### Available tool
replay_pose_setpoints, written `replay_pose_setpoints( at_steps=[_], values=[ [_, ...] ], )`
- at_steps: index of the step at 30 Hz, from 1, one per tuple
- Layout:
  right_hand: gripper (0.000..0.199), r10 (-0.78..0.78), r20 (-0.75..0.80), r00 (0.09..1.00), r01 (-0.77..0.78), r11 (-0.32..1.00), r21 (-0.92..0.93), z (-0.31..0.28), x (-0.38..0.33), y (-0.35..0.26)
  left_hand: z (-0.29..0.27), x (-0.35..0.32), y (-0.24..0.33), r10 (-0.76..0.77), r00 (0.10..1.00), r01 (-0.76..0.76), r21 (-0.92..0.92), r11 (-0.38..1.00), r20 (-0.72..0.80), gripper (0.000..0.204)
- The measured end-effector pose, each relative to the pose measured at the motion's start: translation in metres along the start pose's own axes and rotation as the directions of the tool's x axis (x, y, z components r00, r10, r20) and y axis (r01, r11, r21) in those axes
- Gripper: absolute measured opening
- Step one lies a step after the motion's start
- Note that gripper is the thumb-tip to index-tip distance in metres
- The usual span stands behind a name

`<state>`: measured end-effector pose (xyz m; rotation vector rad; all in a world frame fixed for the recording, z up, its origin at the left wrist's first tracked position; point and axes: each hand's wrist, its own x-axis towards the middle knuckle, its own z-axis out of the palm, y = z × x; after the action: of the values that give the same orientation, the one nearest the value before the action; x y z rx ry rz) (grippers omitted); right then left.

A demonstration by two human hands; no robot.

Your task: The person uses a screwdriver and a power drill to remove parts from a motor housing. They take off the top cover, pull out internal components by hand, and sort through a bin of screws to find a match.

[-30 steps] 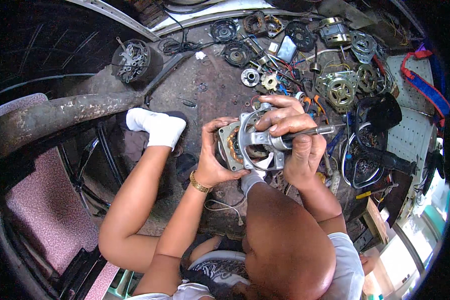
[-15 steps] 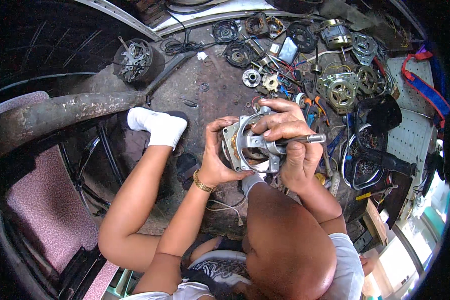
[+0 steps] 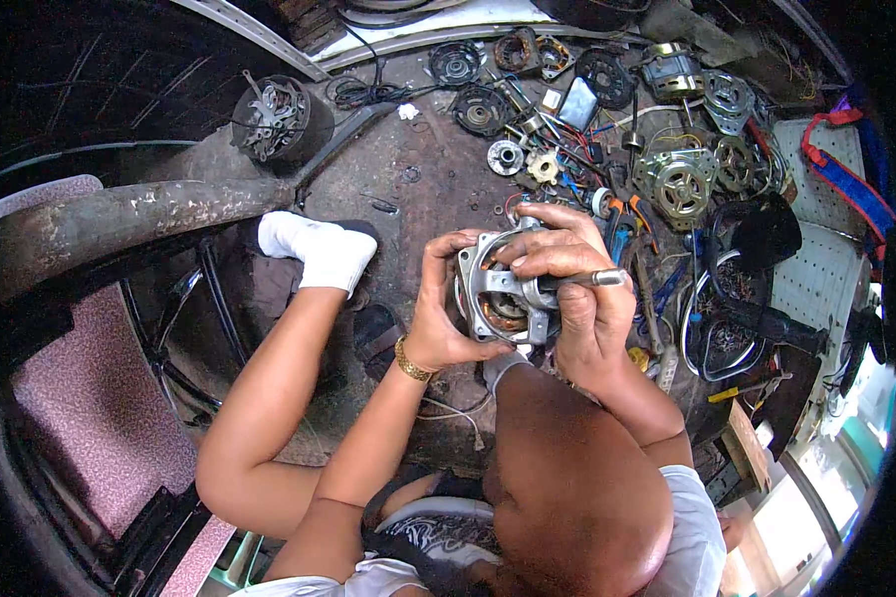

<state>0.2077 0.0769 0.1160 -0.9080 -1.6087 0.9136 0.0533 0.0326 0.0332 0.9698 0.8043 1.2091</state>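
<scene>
In front of my knees I hold an electric motor (image 3: 502, 283) with a grey metal frame, its copper windings partly showing through the openings. My left hand (image 3: 438, 313) is closed round the left side of the frame, thumb along the lower edge. On the right, my right hand (image 3: 585, 316) grips the bracket end, fingers over the top and thumb beneath. A steel shaft (image 3: 607, 278) sticks out to the right between that thumb and fingers. My palm and fingers hide part of the bracket.
Motor covers (image 3: 679, 187), an orange-handled tool (image 3: 643, 211) and loose gears (image 3: 543, 166) crowd the floor at the upper right. A round-rimmed container (image 3: 689, 333) of small parts stands right. Far left is a bucket (image 3: 319, 124) of wrenches. A curved metal bar (image 3: 139, 211) crosses the left side.
My right hand and the shaft have shifted a little left, toward my left hand. The motor has turned slightly, and both hands keep their grip.
</scene>
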Motion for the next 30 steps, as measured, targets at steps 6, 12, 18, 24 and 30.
replay_pose_setpoints(
  at_steps=[6,12,18,24,30],
  values=[
    [0.039,0.061,0.116,0.991,-0.056,0.997,-0.044,-0.006,-0.003,0.007,0.006,0.002,-0.001,-0.066,0.998,0.064,-0.125,0.990,-0.014,0.106],
    [0.080,0.274,0.275,0.922,-0.363,0.860,0.360,-0.027,0.012,-0.001,-0.002,-0.003,0.005,-0.231,0.972,0.233,-0.234,0.944,0.035,0.108],
    [0.078,0.214,0.555,0.804,-0.246,0.969,-0.016,-0.032,0.010,0.029,0.001,0.001,0.004,-0.288,0.956,0.295,-0.236,0.926,0.062,0.111],
    [0.039,0.269,0.345,0.899,-0.395,0.838,0.377,-0.014,-0.011,0.050,-0.001,0.006,0.010,-0.338,0.937,0.349,-0.182,0.919,0.089,0.103],
    [0.036,0.253,0.331,0.909,-0.378,0.833,0.404,-0.017,-0.010,0.046,-0.001,0.007,0.015,-0.359,0.924,0.377,-0.153,0.914,0.133,0.101]
  ],
)
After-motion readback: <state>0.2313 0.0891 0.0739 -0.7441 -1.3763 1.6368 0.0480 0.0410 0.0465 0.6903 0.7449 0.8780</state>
